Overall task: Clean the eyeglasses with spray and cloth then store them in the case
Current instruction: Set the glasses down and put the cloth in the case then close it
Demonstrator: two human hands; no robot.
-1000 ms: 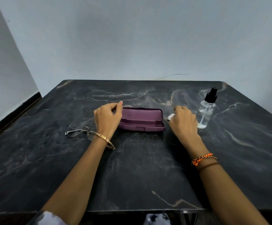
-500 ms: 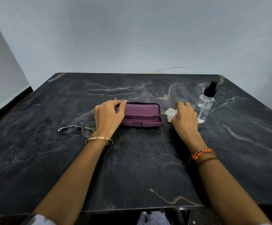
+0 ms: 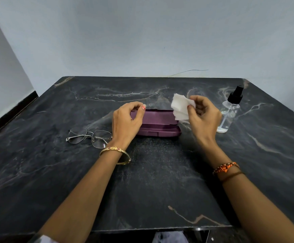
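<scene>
Both forearms bare to near the elbow; left wrist carries a gold bangle (image 3: pixel 115 151) with small red stones on its top face; right wrist carries an orange braided thread band (image 3: pixel 226 167) and, just behind it, a thin brown cord (image 3: pixel 233 175); nails on both hands painted pinkish-red; scrap of white sleeve (image 3: pixel 45 240) at bottom left edge.

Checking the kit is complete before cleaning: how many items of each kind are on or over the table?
Eyeglasses: 1
Purple case, open: 1
White cloth, held in the right hand: 1
Spray bottle: 1
Total: 4
</scene>
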